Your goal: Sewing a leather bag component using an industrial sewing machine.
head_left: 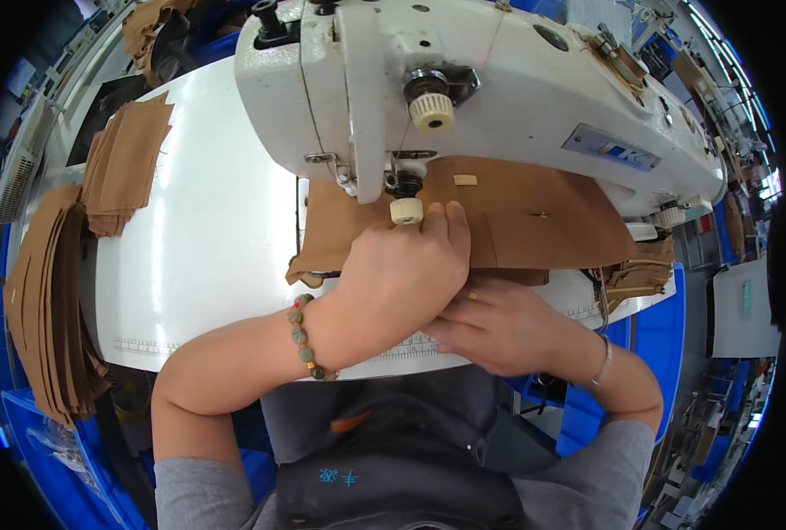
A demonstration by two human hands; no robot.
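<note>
A brown fabric piece lies under the head of a white sewing machine, a small pale tab on its upper face. My left hand is closed on the fabric close beside the needle area, fingers bent and pointing away from me. It covers part of the cloth and hides the stitching point. My right hand sits just below and to the right, closed at the fabric's near edge. Its fingertips are partly hidden beneath my left hand.
A stack of brown cut pieces lies on the white table at far left. More long brown pieces hang over the left edge. Another brown stack is at right. Blue bins stand below.
</note>
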